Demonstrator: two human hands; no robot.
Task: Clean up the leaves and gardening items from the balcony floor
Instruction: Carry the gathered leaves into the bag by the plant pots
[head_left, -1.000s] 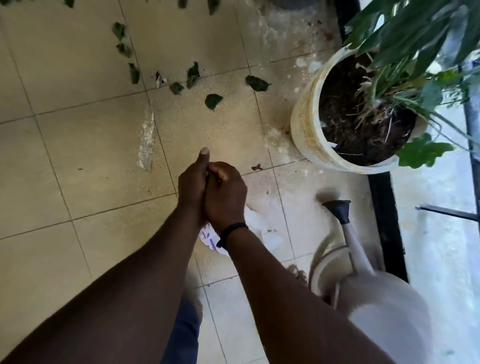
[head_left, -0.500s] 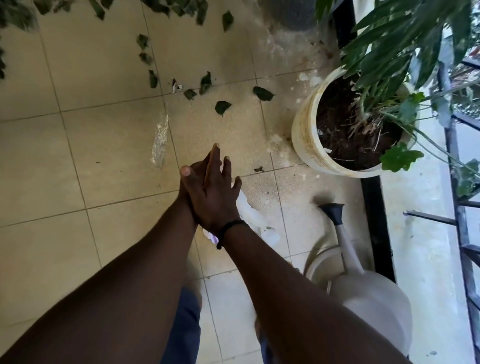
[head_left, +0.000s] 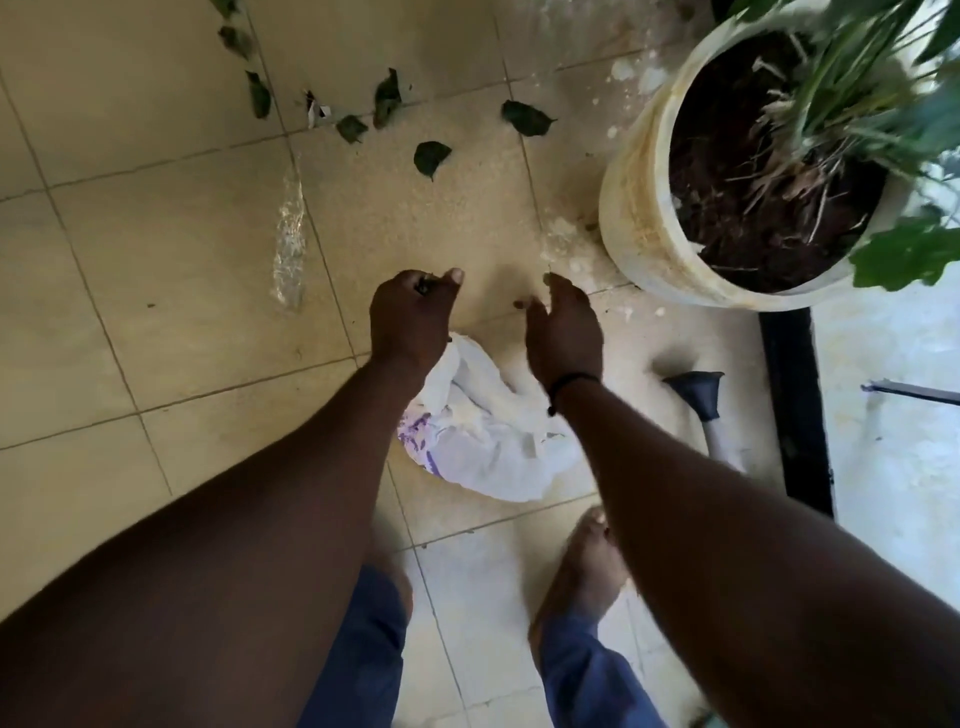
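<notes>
Several dark green leaves lie scattered on the beige tiles ahead, among them one in the middle and another nearer the pot. A crumpled white bag with purple print lies on the floor under my wrists. My left hand hangs above the bag's left edge, fingers loosely curled downward, with a tiny dark speck at the fingertips. My right hand hangs a short way to its right, fingers relaxed and pointing down, holding nothing. The two hands are apart.
A big cream pot of soil and a green plant stands at the right. A watering can's black spout lies right of the bag. A clear plastic scrap lies on the left tiles. A black floor channel runs along the right.
My hands were pressed and rubbing together above the bag; they have now separated and hang side by side. The view has tipped down, showing more of the bag and my feet.
</notes>
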